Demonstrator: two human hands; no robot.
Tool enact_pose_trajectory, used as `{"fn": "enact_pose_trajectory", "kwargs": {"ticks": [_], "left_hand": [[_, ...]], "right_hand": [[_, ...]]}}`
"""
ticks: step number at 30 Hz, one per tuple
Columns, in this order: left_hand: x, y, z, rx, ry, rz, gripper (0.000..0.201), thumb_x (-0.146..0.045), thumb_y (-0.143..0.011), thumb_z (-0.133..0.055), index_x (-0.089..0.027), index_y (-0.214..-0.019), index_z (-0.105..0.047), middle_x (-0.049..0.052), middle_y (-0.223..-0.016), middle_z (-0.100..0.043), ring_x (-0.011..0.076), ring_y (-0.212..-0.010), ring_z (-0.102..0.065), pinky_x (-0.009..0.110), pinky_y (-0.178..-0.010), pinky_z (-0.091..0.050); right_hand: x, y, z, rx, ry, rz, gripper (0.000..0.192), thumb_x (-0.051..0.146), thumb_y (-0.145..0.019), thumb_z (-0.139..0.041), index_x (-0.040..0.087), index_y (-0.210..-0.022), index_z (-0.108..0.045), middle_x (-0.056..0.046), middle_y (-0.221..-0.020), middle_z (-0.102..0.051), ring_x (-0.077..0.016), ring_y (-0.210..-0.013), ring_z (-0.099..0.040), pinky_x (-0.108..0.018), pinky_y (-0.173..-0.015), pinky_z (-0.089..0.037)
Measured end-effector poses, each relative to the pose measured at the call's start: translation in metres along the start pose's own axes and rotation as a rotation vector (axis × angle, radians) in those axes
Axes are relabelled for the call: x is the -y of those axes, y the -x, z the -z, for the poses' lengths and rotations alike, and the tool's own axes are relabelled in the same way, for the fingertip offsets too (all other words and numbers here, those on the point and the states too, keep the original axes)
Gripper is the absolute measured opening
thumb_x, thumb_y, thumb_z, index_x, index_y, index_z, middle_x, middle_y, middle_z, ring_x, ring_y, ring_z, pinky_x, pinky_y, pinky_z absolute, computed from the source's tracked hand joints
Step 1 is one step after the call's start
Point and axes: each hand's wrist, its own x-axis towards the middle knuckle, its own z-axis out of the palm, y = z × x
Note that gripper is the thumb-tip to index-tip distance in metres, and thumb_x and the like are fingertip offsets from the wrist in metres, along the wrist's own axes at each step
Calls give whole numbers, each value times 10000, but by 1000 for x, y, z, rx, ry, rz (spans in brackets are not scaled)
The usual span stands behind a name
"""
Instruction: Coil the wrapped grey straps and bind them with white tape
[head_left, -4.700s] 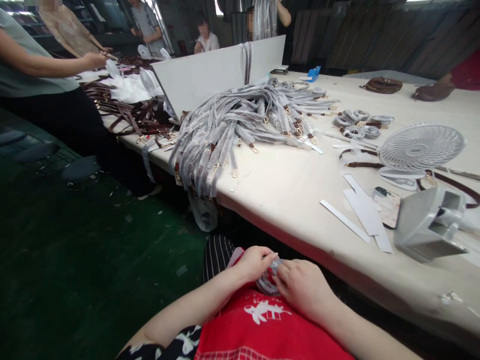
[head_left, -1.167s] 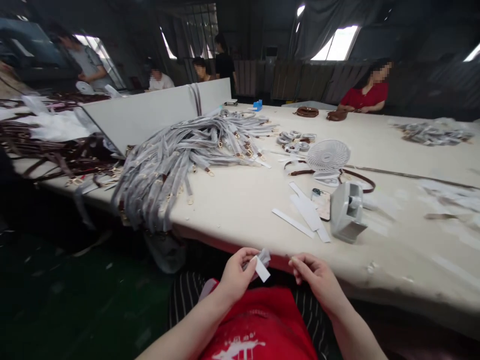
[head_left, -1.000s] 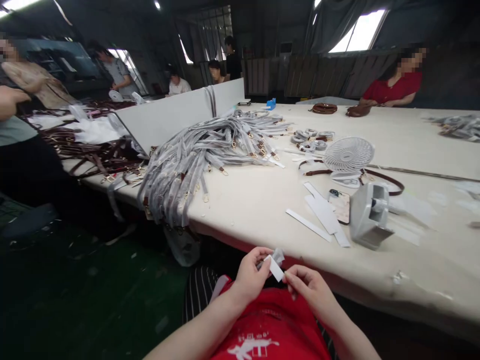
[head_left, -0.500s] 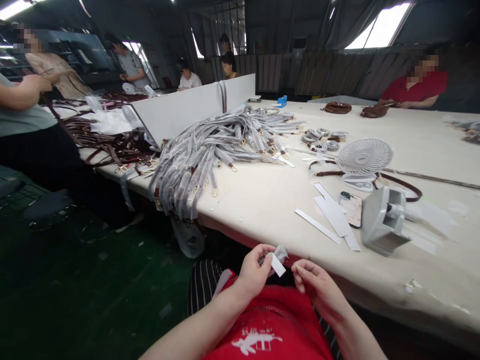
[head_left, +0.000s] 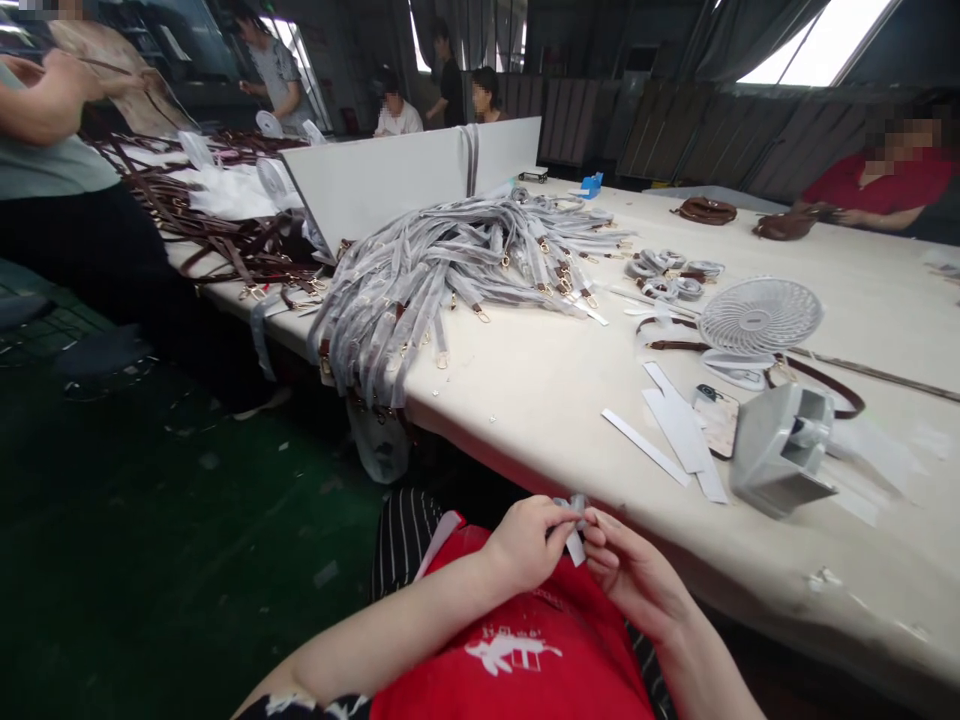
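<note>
Above my lap, at the table's front edge, my left hand (head_left: 529,542) is closed with thumb and forefinger pinched on a small grey plastic-wrapped bundle (head_left: 577,502). A white paper strip (head_left: 576,549) hangs down from it between my hands. My right hand (head_left: 628,566) meets it from the other side, fingertips pressed together close to the left thumb. What exactly the right fingertips grip is too small to make out. Much of the bundle is hidden behind the fingers.
A pile of plastic-wrapped straps (head_left: 420,290) with metal clasps spills over the table (head_left: 525,390) edge. To the right are white strips (head_left: 675,425), a phone (head_left: 716,420), a tape dispenser (head_left: 780,450) and a fan (head_left: 761,315). Behind stands a white divider (head_left: 405,180); several people work around.
My hands have come together: the left moved right and now meets the right at the bundle. The white strip now hangs more steeply. The view has shifted slightly.
</note>
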Motion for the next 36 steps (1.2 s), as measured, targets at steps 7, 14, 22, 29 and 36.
{"fn": "enact_pose_trajectory", "kwargs": {"ticks": [7, 14, 22, 29, 36], "left_hand": [[1, 4, 2, -7, -42, -2, 244, -254, -911, -516, -222, -974, -749, 45, -808, -677, 184, -755, -614, 276, -716, -458], [9, 4, 1, -86, -60, 40, 267, -205, -880, -507, -218, -907, -773, 48, -774, -685, 177, -715, -620, 275, -691, -458], [22, -2, 8, -167, 113, 169, 278, -236, -868, -539, -195, -1021, -767, 82, -933, -746, 221, -877, -681, 323, -838, -521], [22, -5, 6, -224, 247, 240, 248, -229, -830, -591, -184, -996, -770, 85, -1011, -763, 236, -949, -693, 349, -922, -523], [19, -5, 6, -214, 305, 251, 271, -256, -860, -557, -159, -1005, -763, 105, -1017, -759, 235, -945, -697, 341, -899, -528]], "right_hand": [[-8, -3, -15, -84, 195, 73, 264, 344, -661, -875, 177, -841, -780, 10, -684, -520, -86, -524, -298, -227, -471, -330], [-11, -6, -13, -87, 285, 61, 334, 404, -656, -882, 136, -821, -769, 5, -648, -568, -68, -518, -371, -195, -484, -313], [-13, -1, -7, -91, 538, 134, 349, 485, -700, -841, 154, -756, -746, 1, -591, -611, -97, -498, -440, -228, -510, -291], [-16, -4, -6, -60, 566, 140, 361, 509, -711, -825, 164, -776, -739, -1, -610, -624, -110, -523, -474, -236, -536, -338], [-23, -14, 0, -78, 621, 99, 446, 578, -709, -800, 141, -700, -710, 7, -555, -588, -80, -472, -443, -219, -505, -310]]}}
